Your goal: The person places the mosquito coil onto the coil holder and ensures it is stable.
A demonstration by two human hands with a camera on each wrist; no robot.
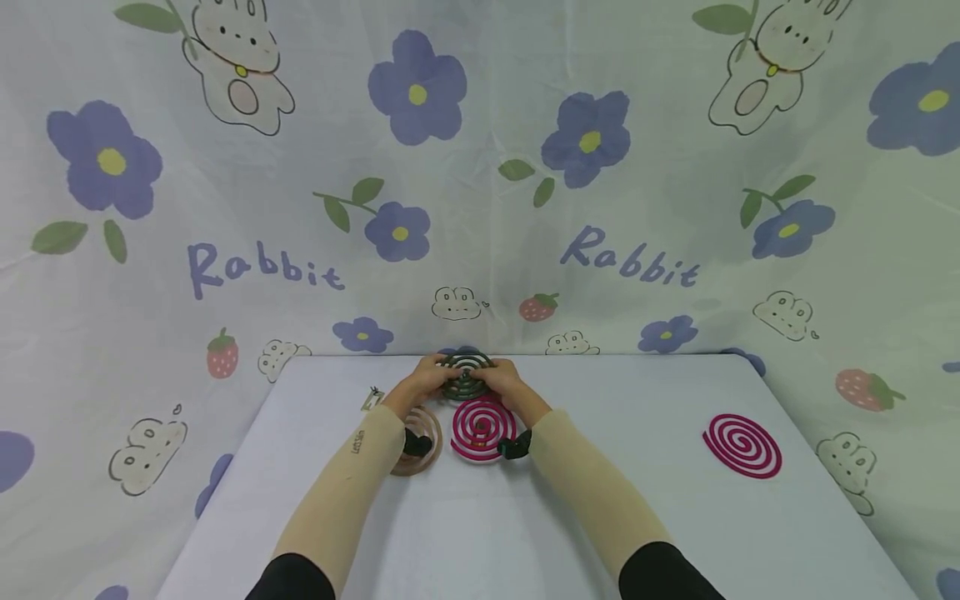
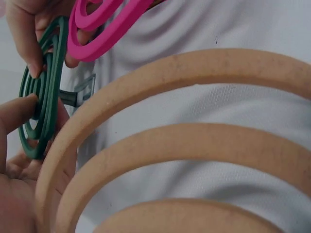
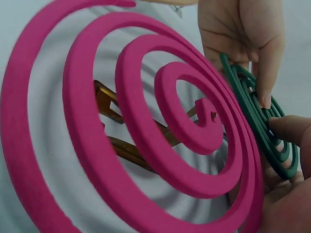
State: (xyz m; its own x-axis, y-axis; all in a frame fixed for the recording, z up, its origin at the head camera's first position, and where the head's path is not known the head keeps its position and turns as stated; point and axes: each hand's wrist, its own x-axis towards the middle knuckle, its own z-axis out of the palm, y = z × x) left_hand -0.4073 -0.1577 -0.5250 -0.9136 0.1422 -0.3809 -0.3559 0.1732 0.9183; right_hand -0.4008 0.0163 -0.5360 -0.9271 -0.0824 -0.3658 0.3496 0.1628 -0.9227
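Note:
A dark green mosquito coil (image 2: 54, 92) is held between both hands near the table's back edge. My left hand (image 1: 422, 381) grips its left side and my right hand (image 1: 507, 382) its right side, both thumbs at its middle. Behind this coil a metal stand (image 2: 86, 90) partly shows in the left wrist view. Nearer to me, a pink mosquito coil (image 3: 75, 97) sits raised on a gold-coloured metal stand (image 3: 127, 151). To its left is a tan mosquito coil (image 2: 194, 138), partly covered by the left wrist in the head view; what bears it is hidden.
Another pink coil (image 1: 742, 446) lies flat at the right of the white table (image 1: 600, 467). A small metal stand (image 1: 372, 398) is left of the left hand. A patterned cloth (image 1: 480, 208) hangs behind the table.

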